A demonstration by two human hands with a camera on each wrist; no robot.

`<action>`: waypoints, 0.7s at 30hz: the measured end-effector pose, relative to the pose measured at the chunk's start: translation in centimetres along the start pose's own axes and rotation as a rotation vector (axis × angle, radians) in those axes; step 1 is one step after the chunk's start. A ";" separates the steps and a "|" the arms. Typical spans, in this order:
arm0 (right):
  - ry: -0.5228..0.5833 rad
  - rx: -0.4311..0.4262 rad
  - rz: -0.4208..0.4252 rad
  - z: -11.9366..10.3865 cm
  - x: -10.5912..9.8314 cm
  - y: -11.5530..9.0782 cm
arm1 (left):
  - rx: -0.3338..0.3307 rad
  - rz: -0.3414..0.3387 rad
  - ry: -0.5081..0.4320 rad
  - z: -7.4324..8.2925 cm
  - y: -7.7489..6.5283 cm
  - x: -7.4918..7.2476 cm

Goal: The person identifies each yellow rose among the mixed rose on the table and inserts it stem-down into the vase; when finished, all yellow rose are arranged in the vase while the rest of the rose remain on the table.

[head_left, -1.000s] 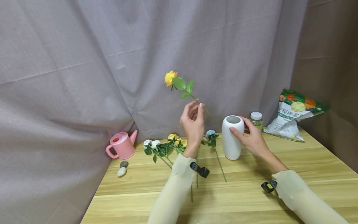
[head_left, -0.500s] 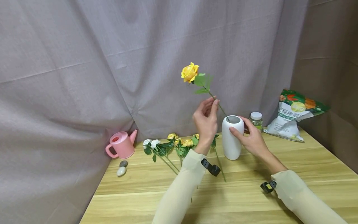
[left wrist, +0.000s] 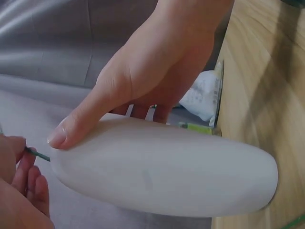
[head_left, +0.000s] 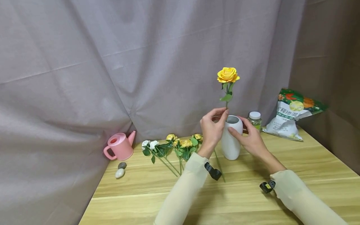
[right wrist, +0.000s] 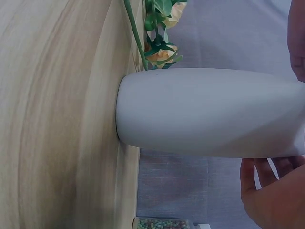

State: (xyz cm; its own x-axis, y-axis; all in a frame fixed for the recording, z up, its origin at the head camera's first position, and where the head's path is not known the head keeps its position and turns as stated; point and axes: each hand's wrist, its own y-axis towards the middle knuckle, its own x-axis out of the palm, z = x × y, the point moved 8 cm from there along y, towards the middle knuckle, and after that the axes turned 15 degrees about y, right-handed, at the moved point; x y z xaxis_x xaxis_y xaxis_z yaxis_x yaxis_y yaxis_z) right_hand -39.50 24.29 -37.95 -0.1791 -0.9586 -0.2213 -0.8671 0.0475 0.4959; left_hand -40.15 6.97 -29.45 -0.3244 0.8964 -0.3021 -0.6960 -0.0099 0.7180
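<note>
White vase (head_left: pixel 231 143) gripped by my right hand (head_left: pixel 251 137) could tip rightward if the rose (head_left: pixel 228 75) my left hand (head_left: pixel 212 127) pinches snags

Upright yellow rose (head_left: pixel 228 75), seemingly in white vase (head_left: pixel 231 147)

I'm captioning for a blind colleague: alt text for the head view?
A left hand pinches a yellow rose by its stem at the rim of a white vase that the right hand holds on a wooden table. Farther left: more flowers, a pink watering can.
</note>
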 end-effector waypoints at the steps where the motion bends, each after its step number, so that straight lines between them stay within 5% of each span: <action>1: 0.001 -0.001 -0.001 0.0 0.0 0.0 | 0.000 -0.009 0.008 0.0 0.1 0.0; 11: 0.025 0.045 -0.014 0.4 0.2 0.2 | -0.027 -0.137 0.049 -0.5 -0.2 1.1; 21: 0.031 0.026 -0.012 0.3 0.2 0.2 | 0.013 -0.170 0.095 -0.2 -0.5 1.5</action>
State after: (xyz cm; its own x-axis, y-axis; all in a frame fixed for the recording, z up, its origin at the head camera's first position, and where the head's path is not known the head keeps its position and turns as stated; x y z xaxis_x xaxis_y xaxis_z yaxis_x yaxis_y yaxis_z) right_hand -39.80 24.23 -38.12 -0.1546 -0.9674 -0.2005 -0.8809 0.0431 0.4714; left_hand -40.39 8.24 -30.38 -0.2619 0.8388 -0.4774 -0.7382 0.1445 0.6589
